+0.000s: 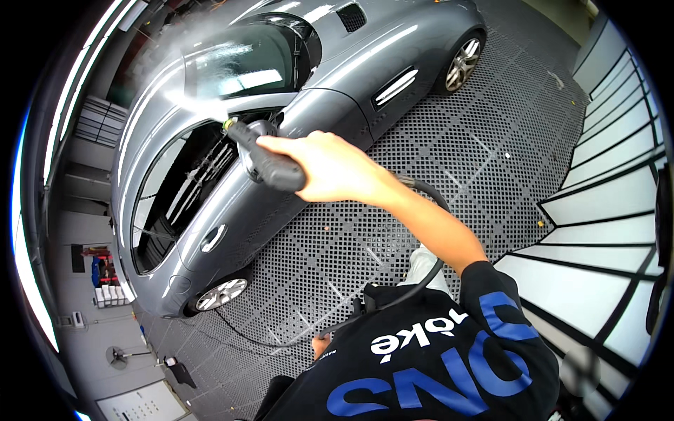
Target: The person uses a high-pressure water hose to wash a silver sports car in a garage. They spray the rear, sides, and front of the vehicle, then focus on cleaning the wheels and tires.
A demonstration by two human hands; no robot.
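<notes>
My right hand [330,165] is closed round the grip of a black pressure washer gun [270,163], which points up and to the left at the car's roof. White spray [200,105] leaves its yellow-green nozzle [229,124] and spreads into mist above the roof and windscreen [256,59]. The grey sports car [330,112] stands ahead, wet on its glass; the gun partly covers its side mirror [261,130]. Low in front of my body, my left hand [321,345] is closed on the black hose [344,323], its fingers only partly showing.
The hose loops under my right forearm, and a thin dark line runs near the rear wheel [222,295]. Black grid tiles [435,210] cover the floor. White panels [611,203] line the right side. A fan [118,358] and a shelf with bottles [111,295] are at the left.
</notes>
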